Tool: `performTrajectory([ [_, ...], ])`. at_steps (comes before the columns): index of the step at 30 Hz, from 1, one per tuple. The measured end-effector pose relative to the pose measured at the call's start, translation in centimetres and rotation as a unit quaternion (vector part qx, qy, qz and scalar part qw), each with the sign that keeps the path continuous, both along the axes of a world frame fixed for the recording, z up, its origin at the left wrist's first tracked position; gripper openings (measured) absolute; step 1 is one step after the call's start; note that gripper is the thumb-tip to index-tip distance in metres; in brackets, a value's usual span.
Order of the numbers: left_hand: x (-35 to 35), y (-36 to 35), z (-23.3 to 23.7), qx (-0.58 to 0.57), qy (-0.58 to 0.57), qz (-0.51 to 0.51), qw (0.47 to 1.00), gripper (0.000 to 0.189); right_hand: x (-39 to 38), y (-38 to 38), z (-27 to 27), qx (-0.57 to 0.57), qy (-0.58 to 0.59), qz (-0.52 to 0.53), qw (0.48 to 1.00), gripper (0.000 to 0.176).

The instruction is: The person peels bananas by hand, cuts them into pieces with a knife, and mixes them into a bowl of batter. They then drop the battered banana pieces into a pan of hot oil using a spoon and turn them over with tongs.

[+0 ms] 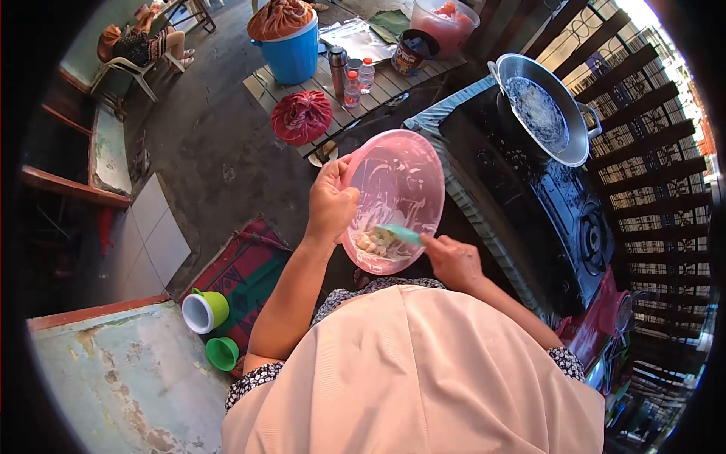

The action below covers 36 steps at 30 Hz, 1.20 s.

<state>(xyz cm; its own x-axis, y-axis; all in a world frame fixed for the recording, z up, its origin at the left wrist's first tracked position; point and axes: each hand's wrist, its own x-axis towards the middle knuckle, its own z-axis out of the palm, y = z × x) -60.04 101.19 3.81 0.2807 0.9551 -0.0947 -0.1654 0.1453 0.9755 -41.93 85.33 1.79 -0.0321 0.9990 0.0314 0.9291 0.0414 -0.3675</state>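
Note:
A pink plastic bowl [401, 170] is tilted in front of my body, smeared with white batter. My left hand [333, 200] grips its left rim. In my right hand [454, 261] is a light green spatula [399, 233], its blade inside the bowl against a small heap of pale, lumpy food [372, 242] near the bottom. Up and to the right, a large metal pan [538, 113] with bubbling oil and pale food sits on the black stove [529, 197].
A low slatted table [265, 87] holds a blue bucket [291, 53], bottles [352, 89], a flask [338, 72] and a red cloth-wrapped bundle [301, 117]. Green containers [223, 353] stand at lower left. A person [140, 47] sits at upper left. A slatted fence [658, 166] borders the stove.

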Motion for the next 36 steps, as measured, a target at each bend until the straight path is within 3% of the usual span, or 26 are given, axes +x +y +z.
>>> performTrajectory([
  [4, 0.4, -0.2, -2.8, 0.066, 0.075, 0.027, 0.995, 0.033, -2.0, -0.3, -1.8, -0.081, 0.108, -0.057, 0.989, 0.026],
  [7, 0.4, -0.5, -3.1, 0.033, 0.076, 0.045, 0.996, 0.025, -2.6, 0.1, -2.3, -0.235, 0.283, -0.132, 0.921, 0.024],
  [12, 0.3, -1.0, -2.0, -0.021, -0.004, 0.055, 0.998, 0.022, -3.0, 1.3, -3.2, -0.225, 0.454, -0.117, 0.854, 0.024],
  [14, 0.3, -1.3, -1.7, -0.039, -0.035, 0.064, 0.997, 0.019, -3.0, 2.2, -2.3, -0.248, 0.593, -0.121, 0.756, 0.024],
  [16, 0.5, -1.5, -1.8, -0.049, -0.064, 0.103, 0.991, 0.010, -2.4, 3.2, -0.7, -0.274, 0.595, -0.130, 0.744, 0.024],
  [18, 0.7, -1.8, -1.1, -0.029, -0.095, 0.105, 0.989, 0.009, -1.4, 4.4, 0.6, -0.350, 0.665, -0.167, 0.638, 0.023],
  [20, 1.3, -2.2, 1.3, -0.054, -0.177, 0.142, 0.972, 0.013, -0.2, 5.3, 2.0, -0.343, 0.671, -0.165, 0.637, 0.022],
  [22, 2.2, -1.7, 2.3, -0.032, -0.176, 0.153, 0.972, 0.016, 1.5, 5.8, 3.1, -0.322, 0.663, -0.145, 0.661, 0.022],
  [25, 2.7, -0.9, 3.0, -0.030, -0.159, 0.212, 0.964, 0.005, 4.9, 6.1, 5.8, -0.291, 0.658, -0.138, 0.681, 0.023],
  [30, 4.8, 0.1, 4.4, -0.056, -0.177, 0.211, 0.960, 0.029, 12.5, 4.7, 10.9, -0.205, 0.621, -0.144, 0.742, 0.023],
  [31, 5.1, -0.1, 5.1, -0.066, -0.200, 0.221, 0.952, 0.024, 14.2, 4.2, 11.7, -0.191, 0.620, -0.142, 0.747, 0.025],
  [36, 5.3, 0.7, 4.9, -0.070, -0.221, 0.203, 0.951, 0.028, 23.2, 2.7, 14.5, -0.109, 0.539, -0.235, 0.801, 0.022],
])
